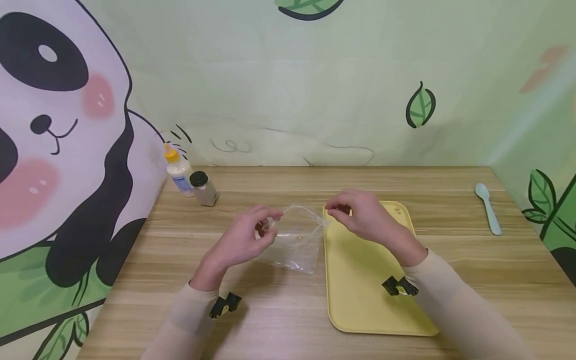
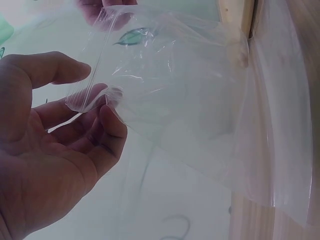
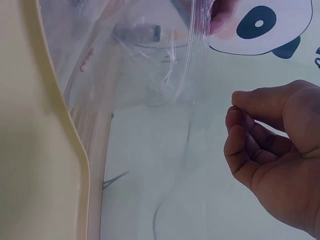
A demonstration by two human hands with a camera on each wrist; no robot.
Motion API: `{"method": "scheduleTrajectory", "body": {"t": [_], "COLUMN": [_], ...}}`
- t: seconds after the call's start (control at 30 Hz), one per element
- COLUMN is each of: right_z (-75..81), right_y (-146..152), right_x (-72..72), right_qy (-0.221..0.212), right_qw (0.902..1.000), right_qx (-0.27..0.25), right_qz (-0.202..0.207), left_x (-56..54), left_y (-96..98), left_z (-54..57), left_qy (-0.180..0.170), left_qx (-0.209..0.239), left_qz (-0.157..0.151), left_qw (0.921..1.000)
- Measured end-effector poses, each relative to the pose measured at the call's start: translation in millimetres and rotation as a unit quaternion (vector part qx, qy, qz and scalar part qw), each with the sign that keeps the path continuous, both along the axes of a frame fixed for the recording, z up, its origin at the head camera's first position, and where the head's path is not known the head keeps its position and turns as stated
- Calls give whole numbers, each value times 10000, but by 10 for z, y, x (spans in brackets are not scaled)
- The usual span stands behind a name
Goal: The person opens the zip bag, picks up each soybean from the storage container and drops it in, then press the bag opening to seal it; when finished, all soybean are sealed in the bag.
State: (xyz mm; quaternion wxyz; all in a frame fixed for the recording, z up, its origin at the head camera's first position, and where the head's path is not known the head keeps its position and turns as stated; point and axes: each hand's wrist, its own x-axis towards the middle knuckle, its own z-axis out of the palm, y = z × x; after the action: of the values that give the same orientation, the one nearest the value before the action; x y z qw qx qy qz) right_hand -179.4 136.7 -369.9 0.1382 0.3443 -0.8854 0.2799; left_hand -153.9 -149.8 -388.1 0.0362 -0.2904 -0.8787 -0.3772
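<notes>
A clear zip bag [image 1: 292, 255] hangs over the table beside the tray, its zip edge uppermost and its mouth apart. My left hand [image 1: 245, 237] grips one corner of the bag in its curled fingers; the thumb stands off in the left wrist view [image 2: 55, 120]. Small brown bits [image 3: 87, 60] show inside the bag. Just right of the bag mouth, above the tray, is my right hand [image 1: 364, 215]. Its fingers are curled with the thumb near the index tip [image 3: 235, 112], apart from the bag, and I see nothing between them.
The yellow tray [image 1: 360, 305] lies under my right forearm, with a few small bits [image 1: 398, 211] at its far corner. A white bottle with a yellow cap [image 1: 180, 172] and a black-lidded jar [image 1: 204, 190] stand far left. One light-blue spoon [image 1: 488, 210] lies far right.
</notes>
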Motion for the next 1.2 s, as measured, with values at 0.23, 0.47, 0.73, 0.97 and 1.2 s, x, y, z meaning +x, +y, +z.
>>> {"method": "scheduleTrajectory", "body": {"t": [0.23,0.47,0.73,0.97,1.2], "right_z": [-10,13,-36,-40,-54], "right_y": [-139,-269,-379,-394,-376], "right_x": [-16,-17,-42,-46,-53], "right_qy": [-22,-55,-148,-274,-311], "right_qw": [9998,9994,9990,9986,9987], "right_qx": [-53,-39,-38,-47,-30], "right_qz": [205,326,426,444,406], "left_x": [-1,-12,-10,-18,-11], "left_y": [-10,-4,-6,2,1], "left_z": [-12,-17,-30,-29,-23], "left_qy": [-38,-37,-64,-54,-91], "left_qx": [2,-65,-77,-125,-100], "left_qz": [-23,-29,-32,-29,-13], "left_qw": [10000,10000,9999,9999,9999]}}
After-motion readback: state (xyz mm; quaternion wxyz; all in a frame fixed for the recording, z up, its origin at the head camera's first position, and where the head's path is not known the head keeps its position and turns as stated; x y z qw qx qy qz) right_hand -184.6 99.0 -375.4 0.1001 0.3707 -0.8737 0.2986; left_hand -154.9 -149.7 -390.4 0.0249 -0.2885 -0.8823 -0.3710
